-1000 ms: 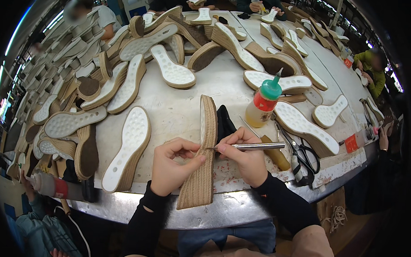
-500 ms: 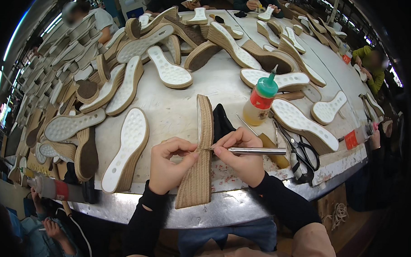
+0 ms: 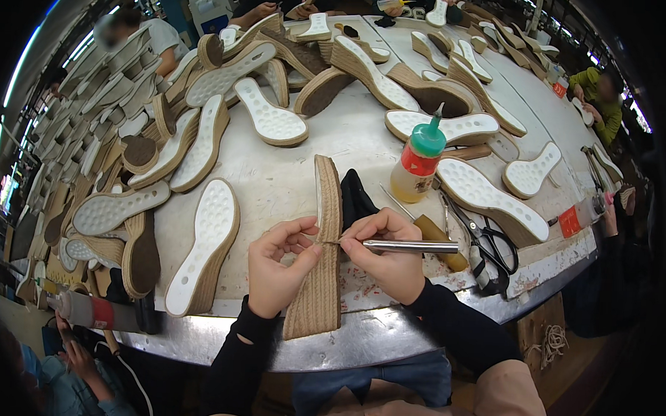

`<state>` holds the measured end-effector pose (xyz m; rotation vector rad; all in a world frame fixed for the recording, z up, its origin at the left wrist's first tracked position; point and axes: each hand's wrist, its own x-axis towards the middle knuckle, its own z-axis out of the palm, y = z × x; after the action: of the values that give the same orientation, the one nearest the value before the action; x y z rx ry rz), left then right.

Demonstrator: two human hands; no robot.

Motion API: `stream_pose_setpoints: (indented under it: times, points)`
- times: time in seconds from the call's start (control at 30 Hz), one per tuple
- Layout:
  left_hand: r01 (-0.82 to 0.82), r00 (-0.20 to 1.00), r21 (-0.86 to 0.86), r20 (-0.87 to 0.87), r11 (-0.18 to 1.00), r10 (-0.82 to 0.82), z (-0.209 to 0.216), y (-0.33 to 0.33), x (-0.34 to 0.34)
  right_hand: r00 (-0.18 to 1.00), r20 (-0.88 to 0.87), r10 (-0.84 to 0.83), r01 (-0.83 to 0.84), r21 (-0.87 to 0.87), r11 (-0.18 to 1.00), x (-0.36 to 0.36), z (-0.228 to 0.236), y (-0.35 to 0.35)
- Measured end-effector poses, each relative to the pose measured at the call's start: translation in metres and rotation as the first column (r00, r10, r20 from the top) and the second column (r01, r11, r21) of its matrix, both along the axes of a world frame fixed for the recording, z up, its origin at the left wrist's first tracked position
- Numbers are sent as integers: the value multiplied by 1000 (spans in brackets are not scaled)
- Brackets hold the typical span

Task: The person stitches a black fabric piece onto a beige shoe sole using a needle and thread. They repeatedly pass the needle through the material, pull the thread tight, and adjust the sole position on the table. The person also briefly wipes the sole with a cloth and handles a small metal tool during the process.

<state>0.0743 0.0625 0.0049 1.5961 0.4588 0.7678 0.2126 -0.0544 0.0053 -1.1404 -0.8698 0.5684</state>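
A rope-wrapped wedge shoe sole (image 3: pixel 322 281) stands on its side at the near edge of the worn metal table (image 3: pixel 290 177). My left hand (image 3: pixel 276 265) steadies it from the left, fingers pinched against its rope side. My right hand (image 3: pixel 386 254) grips a thin silver metal tool (image 3: pixel 409 246), its tip touching the sole's side next to my left fingers. A black cloth (image 3: pixel 357 198) lies just behind the sole.
A glue bottle (image 3: pixel 417 163) with a green cap, black scissors (image 3: pixel 482 239) and a wooden-handled tool (image 3: pixel 438 237) lie right of my hands. Several white-bottomed soles (image 3: pixel 203 247) cover the table's left and back. Other people sit around the table.
My hands and the sole stay in the same place; my fingers shift only slightly on the tool and the rope.
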Motion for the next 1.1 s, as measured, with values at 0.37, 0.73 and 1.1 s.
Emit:
stream_pose_setpoints:
  times: [0.37, 0.73, 1.1]
  points:
    - [107, 994, -144, 3, 984, -108, -3, 3, 2, 1000, -29, -6, 8, 65, 998, 2, -7, 5]
    - [138, 989, -64, -48, 988, -141, -1, 6, 4, 973, -224, -59, 76, 69, 995, -4, -4, 8]
    - [133, 989, -329, -13, 935, -145, 6, 2, 7, 960, -270, -72, 91, 58, 994, 13, 7, 5]
